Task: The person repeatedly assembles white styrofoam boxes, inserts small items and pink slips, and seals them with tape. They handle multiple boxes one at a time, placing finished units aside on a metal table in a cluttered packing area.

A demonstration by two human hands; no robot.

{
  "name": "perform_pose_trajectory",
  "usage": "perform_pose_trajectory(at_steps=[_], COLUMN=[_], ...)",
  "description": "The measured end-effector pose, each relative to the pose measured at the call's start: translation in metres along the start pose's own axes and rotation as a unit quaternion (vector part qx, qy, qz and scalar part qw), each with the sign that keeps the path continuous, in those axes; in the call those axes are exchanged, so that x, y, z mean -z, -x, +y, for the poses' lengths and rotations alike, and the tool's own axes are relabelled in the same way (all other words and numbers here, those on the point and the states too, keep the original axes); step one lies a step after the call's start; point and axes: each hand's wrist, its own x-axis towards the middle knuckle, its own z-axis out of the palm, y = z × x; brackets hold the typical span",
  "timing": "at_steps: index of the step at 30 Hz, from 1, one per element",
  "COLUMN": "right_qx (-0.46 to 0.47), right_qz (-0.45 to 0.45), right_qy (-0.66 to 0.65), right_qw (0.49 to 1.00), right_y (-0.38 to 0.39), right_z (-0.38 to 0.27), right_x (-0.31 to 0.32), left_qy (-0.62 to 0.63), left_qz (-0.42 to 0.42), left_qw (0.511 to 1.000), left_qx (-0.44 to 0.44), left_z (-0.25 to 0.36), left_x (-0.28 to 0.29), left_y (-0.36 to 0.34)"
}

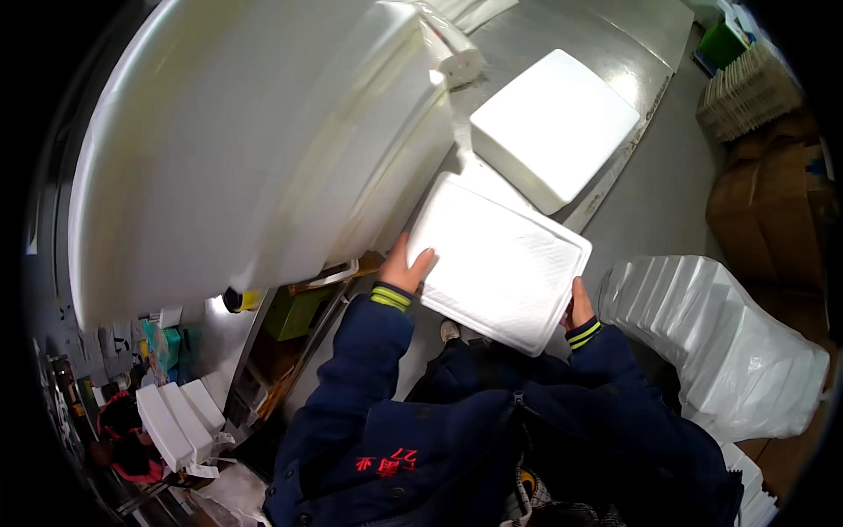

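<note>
Left hand (406, 266) and right hand (579, 306), fingers part-closed, are gripping opposite edges of one white rimmed panel (500, 263), near centre, apparently balancing it; white box (557, 125) is resting beyond, far right, on metal table (518, 42)

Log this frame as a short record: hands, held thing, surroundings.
Left hand: grips the left edge of the white rimmed panel
Right hand: grips its right edge
Beyond the panel: white box
Work surface: metal table
Right side: white stack in clear plastic, brown cardboard behind it
</note>
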Motion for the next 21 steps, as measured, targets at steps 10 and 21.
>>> perform_pose_trajectory(at_steps=[10, 21], right_qx=[0.071, 0.092], right_qz=[-0.067, -0.175], right_qy=[-0.194, -0.056], right_qw=[0.976, 0.979], right_y=[0.013, 0.08], right_z=[-0.015, 0.06], right_x=[-0.015, -0.103], left_qy=[0.031, 0.03], left_qz=[0.059, 0.237], left_qw=[0.998, 0.965], left_qx=[0.006, 0.11], left_z=[0.043, -0.048], left_x=[0.004, 0.072], left_y=[0.04, 0.24])
